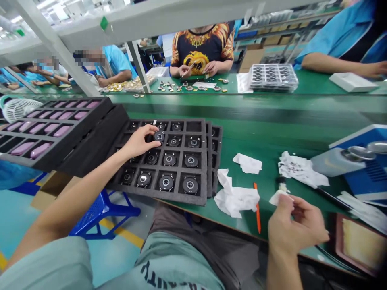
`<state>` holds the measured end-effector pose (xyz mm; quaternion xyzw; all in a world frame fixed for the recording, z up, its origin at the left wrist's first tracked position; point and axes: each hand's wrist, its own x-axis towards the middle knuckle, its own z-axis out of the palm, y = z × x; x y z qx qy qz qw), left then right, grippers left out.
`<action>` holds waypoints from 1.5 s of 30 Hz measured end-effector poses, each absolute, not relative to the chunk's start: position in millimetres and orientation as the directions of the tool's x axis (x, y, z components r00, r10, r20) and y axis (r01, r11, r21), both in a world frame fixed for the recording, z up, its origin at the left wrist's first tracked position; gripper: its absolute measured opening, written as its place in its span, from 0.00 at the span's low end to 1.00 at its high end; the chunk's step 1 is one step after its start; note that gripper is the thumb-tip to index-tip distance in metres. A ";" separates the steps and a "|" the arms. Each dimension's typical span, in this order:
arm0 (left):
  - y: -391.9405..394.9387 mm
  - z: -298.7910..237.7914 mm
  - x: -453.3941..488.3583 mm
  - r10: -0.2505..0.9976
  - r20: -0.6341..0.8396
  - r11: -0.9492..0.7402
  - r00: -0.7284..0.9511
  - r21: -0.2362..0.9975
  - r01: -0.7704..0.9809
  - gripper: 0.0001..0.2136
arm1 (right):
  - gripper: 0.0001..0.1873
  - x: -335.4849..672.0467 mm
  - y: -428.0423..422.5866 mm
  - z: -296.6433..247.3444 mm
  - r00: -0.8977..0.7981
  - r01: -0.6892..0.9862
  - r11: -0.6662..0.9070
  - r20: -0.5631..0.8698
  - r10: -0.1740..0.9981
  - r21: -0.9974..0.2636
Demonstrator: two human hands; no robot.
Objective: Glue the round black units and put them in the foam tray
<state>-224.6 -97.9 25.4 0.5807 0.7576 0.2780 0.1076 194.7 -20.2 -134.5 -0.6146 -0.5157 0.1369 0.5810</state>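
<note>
My left hand (140,141) reaches over a black foam tray (199,198) with square pockets, several holding round black parts. Its fingertips pinch one round black part (159,136) in the upper rows of the tray. My right hand (294,227) is near the table's front edge on the right, fingers curled round a small white wipe (277,197) with a dark-tipped piece sticking up above it.
Crumpled white tissues (237,198) and an orange stick (257,207) lie on the green table (272,125). A second foam tray with pink parts (45,133) sits at left. A blue-white machine (359,161) stands at right. Other people work across the table by a clear parts tray (273,76).
</note>
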 end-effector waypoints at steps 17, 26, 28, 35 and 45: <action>-146.5 35.9 -266.5 0.751 0.391 0.317 -0.531 0.492 0.811 0.16 | 0.09 193.0 -23.6 -138.6 0.505 0.480 0.129 0.393 0.768 -0.868; -67.6 64.6 -237.4 0.891 0.405 0.056 -0.203 0.345 0.937 0.15 | 0.11 185.3 -25.2 -133.9 0.485 0.520 0.133 0.419 0.767 -0.844; -34.0 65.4 -229.4 0.957 0.256 0.039 -0.136 0.353 0.935 0.11 | 0.13 184.2 -25.6 -133.6 0.484 0.538 0.130 0.431 0.762 -0.833; 30.1 38.2 -213.7 0.978 0.067 0.169 -0.198 0.305 0.937 0.07 | 0.18 183.6 -25.1 -136.3 0.477 0.550 0.153 0.459 0.749 -0.821; 29.6 32.7 -210.9 0.964 0.114 0.155 -0.238 0.486 0.860 0.13 | 0.24 181.7 -17.3 -124.9 0.404 0.530 0.177 0.430 0.807 -0.829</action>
